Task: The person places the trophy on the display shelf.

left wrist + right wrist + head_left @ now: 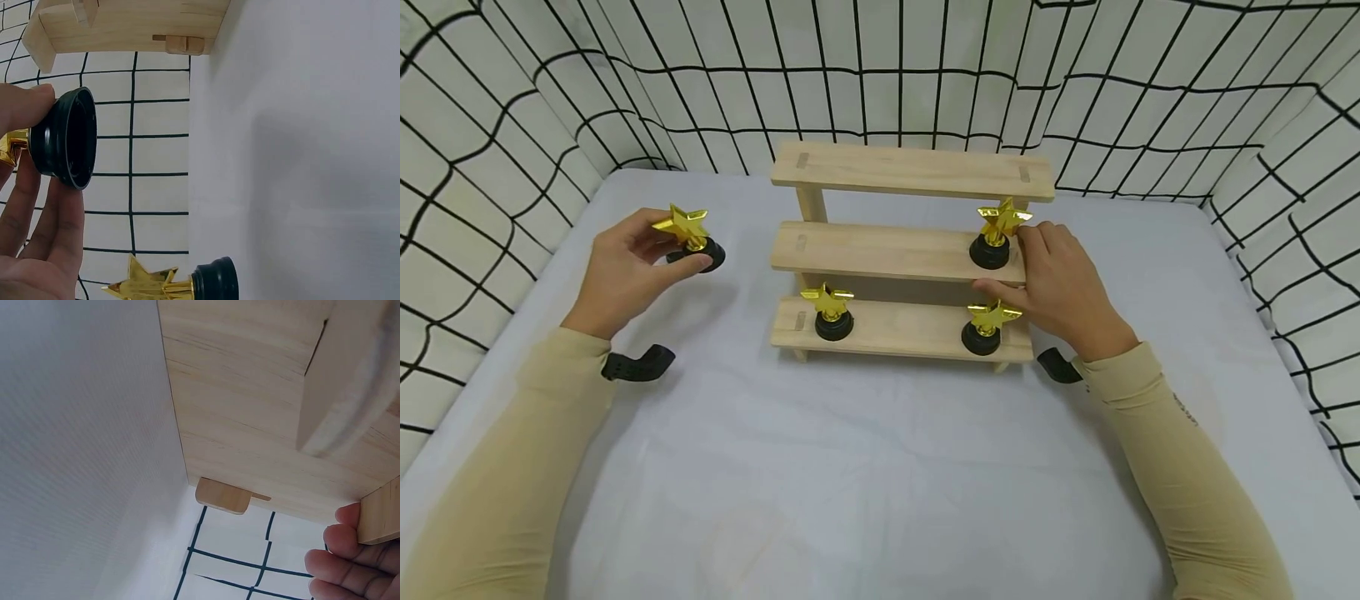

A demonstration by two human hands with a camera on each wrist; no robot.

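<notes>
My left hand (625,271) holds a small gold star trophy (683,223) by its black base (53,140), above the cloth left of a wooden shelf rack (880,250). Low in the left wrist view, a second star trophy (156,287) is partly cut off; the head view mostly hides it. My right hand (1067,287) grips the right end of the middle shelf, its thumb at the front and fingertips (340,540) by the board's edge. One trophy (992,242) stands on that shelf beside the fingers. The bottom shelf carries a left trophy (833,321) and a right trophy (983,333).
The three-tier rack stands on a white cloth-covered table (865,467). Black wire grid panels (880,71) run along the back and both sides. A black wrist-mount piece juts out at the left wrist (638,364) and another at the right wrist (1058,365).
</notes>
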